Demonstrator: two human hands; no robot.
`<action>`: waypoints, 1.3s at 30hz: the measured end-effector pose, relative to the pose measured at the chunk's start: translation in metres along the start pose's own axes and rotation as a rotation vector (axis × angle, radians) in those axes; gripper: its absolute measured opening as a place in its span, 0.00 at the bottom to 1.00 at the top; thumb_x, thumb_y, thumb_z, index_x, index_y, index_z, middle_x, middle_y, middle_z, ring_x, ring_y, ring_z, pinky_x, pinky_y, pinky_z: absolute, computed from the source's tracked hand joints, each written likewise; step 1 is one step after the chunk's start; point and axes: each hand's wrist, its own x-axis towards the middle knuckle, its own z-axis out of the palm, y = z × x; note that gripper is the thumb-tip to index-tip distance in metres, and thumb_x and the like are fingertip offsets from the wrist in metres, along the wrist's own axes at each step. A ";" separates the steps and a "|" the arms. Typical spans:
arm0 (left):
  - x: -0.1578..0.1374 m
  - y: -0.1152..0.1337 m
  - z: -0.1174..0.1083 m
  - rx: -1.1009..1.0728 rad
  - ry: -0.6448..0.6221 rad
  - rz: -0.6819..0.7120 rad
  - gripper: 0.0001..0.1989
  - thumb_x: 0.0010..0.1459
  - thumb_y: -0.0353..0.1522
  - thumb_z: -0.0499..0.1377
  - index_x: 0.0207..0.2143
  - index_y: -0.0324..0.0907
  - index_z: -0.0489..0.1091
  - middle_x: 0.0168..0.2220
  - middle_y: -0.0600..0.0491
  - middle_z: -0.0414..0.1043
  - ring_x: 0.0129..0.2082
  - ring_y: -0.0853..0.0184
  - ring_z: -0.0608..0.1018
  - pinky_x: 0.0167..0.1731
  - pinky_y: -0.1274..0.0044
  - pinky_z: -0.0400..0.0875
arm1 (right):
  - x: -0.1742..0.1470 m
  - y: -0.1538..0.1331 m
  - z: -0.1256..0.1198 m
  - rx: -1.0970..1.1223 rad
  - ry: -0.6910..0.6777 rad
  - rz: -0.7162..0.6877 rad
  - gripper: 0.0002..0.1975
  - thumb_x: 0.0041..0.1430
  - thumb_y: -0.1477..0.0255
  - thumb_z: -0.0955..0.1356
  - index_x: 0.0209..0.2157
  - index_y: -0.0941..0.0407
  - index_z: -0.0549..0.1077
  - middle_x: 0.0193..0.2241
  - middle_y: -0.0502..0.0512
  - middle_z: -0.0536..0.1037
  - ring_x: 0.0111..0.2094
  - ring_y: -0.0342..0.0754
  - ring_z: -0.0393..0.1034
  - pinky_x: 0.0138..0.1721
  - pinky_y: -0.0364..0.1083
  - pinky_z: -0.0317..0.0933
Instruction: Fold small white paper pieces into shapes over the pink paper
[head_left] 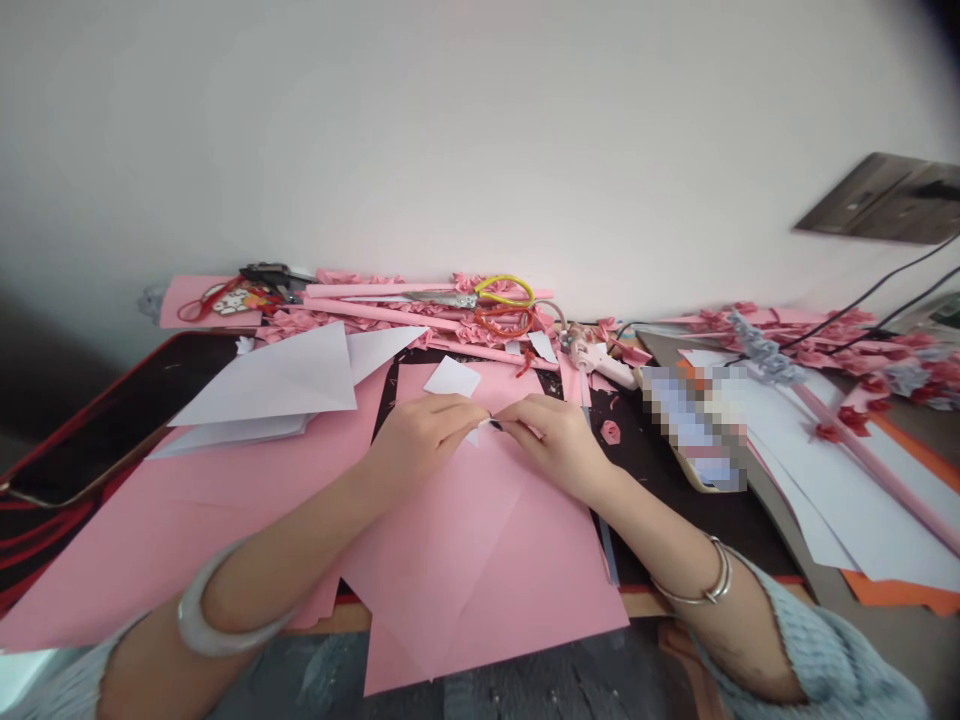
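My left hand [426,428] and my right hand [559,438] meet over the pink paper sheets [480,560], fingertips nearly touching. Pinched between both sets of fingers is a small piece of white paper [473,438], mostly covered, so its shape is unclear. Just beyond my left hand lies a small white paper square [452,376]. To the right of my right hand, a little rolled pink paper rose [610,432] rests on the dark mat [660,520].
White sheets [277,385] lie at left near a black tablet-like device [127,420]. Scissors [450,299] rest on pink paper flower stems [375,312] along the wall, beside a glue gun [600,360]. A phone [694,430] and more paper [810,470] lie at right.
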 end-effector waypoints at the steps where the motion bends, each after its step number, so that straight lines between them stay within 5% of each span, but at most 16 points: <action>1: 0.000 -0.001 0.000 0.019 -0.009 0.007 0.12 0.62 0.29 0.48 0.38 0.43 0.71 0.37 0.51 0.76 0.38 0.66 0.75 0.38 0.76 0.66 | 0.000 0.000 0.000 -0.012 -0.003 -0.011 0.08 0.59 0.76 0.62 0.32 0.58 0.73 0.27 0.56 0.75 0.29 0.45 0.68 0.32 0.44 0.61; 5: -0.001 -0.007 -0.003 0.036 0.012 -0.075 0.12 0.61 0.29 0.48 0.36 0.42 0.72 0.36 0.51 0.76 0.36 0.66 0.75 0.36 0.76 0.66 | 0.000 0.002 -0.007 0.001 -0.008 0.046 0.08 0.57 0.78 0.63 0.29 0.58 0.73 0.26 0.54 0.74 0.28 0.44 0.67 0.30 0.43 0.59; 9: 0.002 -0.011 -0.010 -0.034 0.080 -0.317 0.11 0.60 0.32 0.49 0.37 0.41 0.72 0.36 0.52 0.75 0.31 0.67 0.74 0.30 0.77 0.65 | 0.003 0.005 -0.017 0.178 0.018 0.251 0.07 0.54 0.79 0.63 0.26 0.58 0.73 0.24 0.51 0.74 0.26 0.42 0.66 0.29 0.42 0.59; 13: 0.007 -0.005 -0.009 -0.343 -0.052 -0.442 0.14 0.57 0.35 0.52 0.45 0.42 0.68 0.43 0.50 0.72 0.27 0.71 0.73 0.26 0.79 0.67 | 0.004 0.008 -0.016 0.437 0.004 0.367 0.06 0.54 0.76 0.64 0.28 0.60 0.73 0.23 0.51 0.73 0.24 0.41 0.65 0.27 0.41 0.59; 16: 0.008 0.001 -0.004 -0.533 -0.136 -0.491 0.17 0.54 0.33 0.56 0.47 0.42 0.66 0.34 0.52 0.74 0.23 0.72 0.71 0.25 0.79 0.68 | 0.004 0.008 -0.011 0.555 -0.022 0.372 0.07 0.55 0.73 0.64 0.34 0.59 0.73 0.24 0.51 0.73 0.23 0.41 0.64 0.25 0.41 0.60; 20: 0.008 0.005 -0.002 -0.669 -0.122 -0.561 0.13 0.56 0.33 0.53 0.44 0.38 0.67 0.20 0.57 0.68 0.19 0.73 0.69 0.22 0.80 0.66 | 0.003 0.003 -0.009 0.452 -0.018 0.260 0.18 0.50 0.73 0.69 0.45 0.56 0.70 0.38 0.56 0.75 0.28 0.42 0.66 0.28 0.42 0.62; 23: 0.008 0.006 -0.003 -0.740 -0.155 -0.564 0.11 0.57 0.33 0.52 0.41 0.37 0.67 0.24 0.55 0.71 0.18 0.74 0.69 0.21 0.80 0.65 | 0.003 0.002 -0.009 0.362 0.018 0.200 0.16 0.51 0.73 0.68 0.44 0.55 0.72 0.40 0.57 0.75 0.33 0.45 0.68 0.30 0.43 0.62; 29: 0.007 0.008 -0.004 -0.643 -0.218 -0.520 0.07 0.57 0.30 0.51 0.32 0.38 0.68 0.19 0.58 0.68 0.17 0.75 0.68 0.22 0.81 0.63 | 0.001 0.007 -0.006 0.610 0.139 0.369 0.11 0.57 0.73 0.63 0.41 0.57 0.72 0.21 0.48 0.70 0.18 0.39 0.62 0.22 0.41 0.58; 34: 0.005 0.009 -0.006 -0.559 -0.186 -0.507 0.08 0.57 0.28 0.50 0.31 0.39 0.69 0.16 0.60 0.65 0.16 0.75 0.67 0.21 0.82 0.62 | 0.000 0.007 -0.004 0.537 0.142 0.343 0.12 0.57 0.74 0.63 0.41 0.56 0.73 0.31 0.53 0.74 0.24 0.40 0.65 0.24 0.41 0.60; 39: 0.005 0.008 -0.004 -0.500 -0.147 -0.505 0.07 0.57 0.28 0.51 0.32 0.40 0.69 0.19 0.59 0.69 0.18 0.74 0.70 0.25 0.81 0.65 | -0.001 0.004 -0.005 0.380 -0.027 0.275 0.12 0.57 0.74 0.63 0.40 0.56 0.75 0.32 0.53 0.76 0.29 0.42 0.68 0.30 0.41 0.61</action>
